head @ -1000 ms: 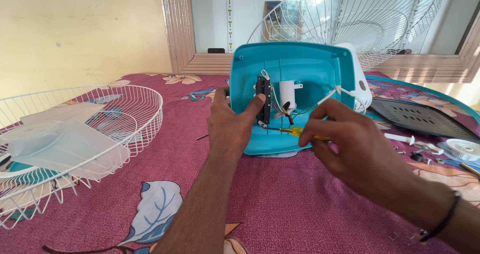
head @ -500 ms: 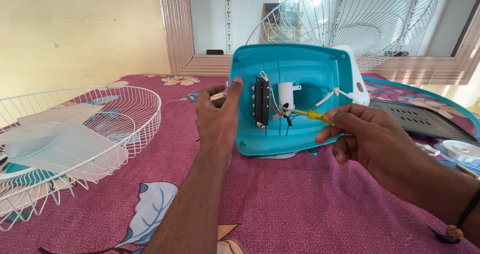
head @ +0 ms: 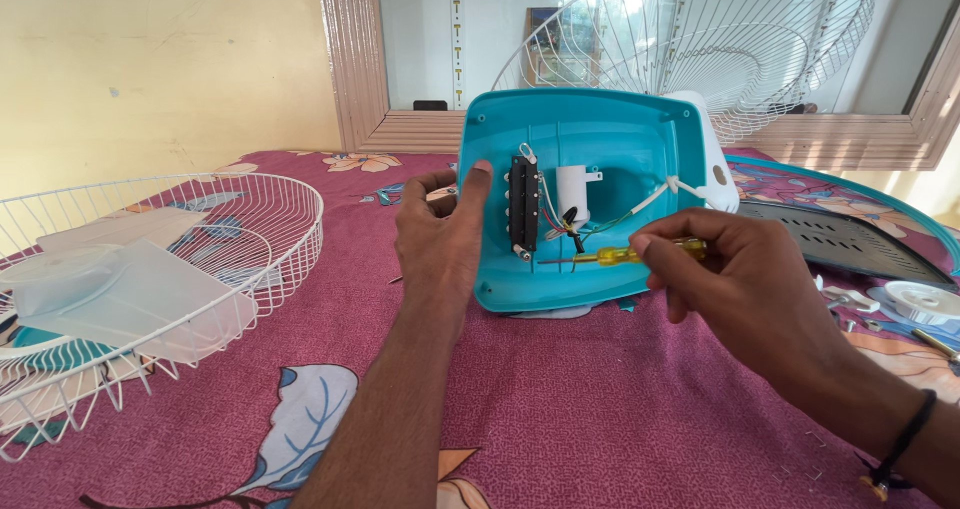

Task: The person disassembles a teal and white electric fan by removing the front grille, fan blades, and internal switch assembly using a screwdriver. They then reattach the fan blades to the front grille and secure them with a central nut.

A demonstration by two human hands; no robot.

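At frame centre the teal housing (head: 590, 169) stood tipped on edge on the floral cloth (head: 560, 399); the left hand (head: 440, 244) braced its left rim with fingers loosely spread. The right hand (head: 735, 269) pinched the yellow screwdriver (head: 610, 257), tip near the black switch block (head: 520, 207). The shell looked light, rigid, smooth plastic, best held by its rims; the thin wires (head: 560, 219) seemed fragile.

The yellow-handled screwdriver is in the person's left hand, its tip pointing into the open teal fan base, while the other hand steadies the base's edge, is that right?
Not quite. The head view shows the yellow-handled screwdriver in the right hand, not the left. Its tip does point into the open teal fan base, and the left hand steadies the base's edge.
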